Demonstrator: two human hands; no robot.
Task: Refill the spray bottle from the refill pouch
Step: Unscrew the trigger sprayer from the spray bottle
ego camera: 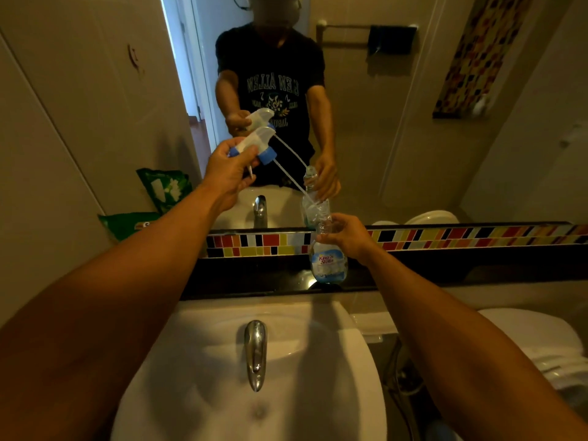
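Bottle (327, 262) stands on ledge (254, 278) behind sink (318, 361), right hand (346, 237) clamped on neck, left hand (232, 167) gripping sprayer (254, 144), tube end barely inside; yanking sideways could tip bottle.

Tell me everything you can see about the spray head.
The spray head is off the bottle, held up by the left hand near the mirror. It looks like white plastic with a blue nozzle tip and a blue screw collar. A thin, clear dip tube slants down to the right from the collar, its end reaching the bottle's open neck. The right hand grips that neck.
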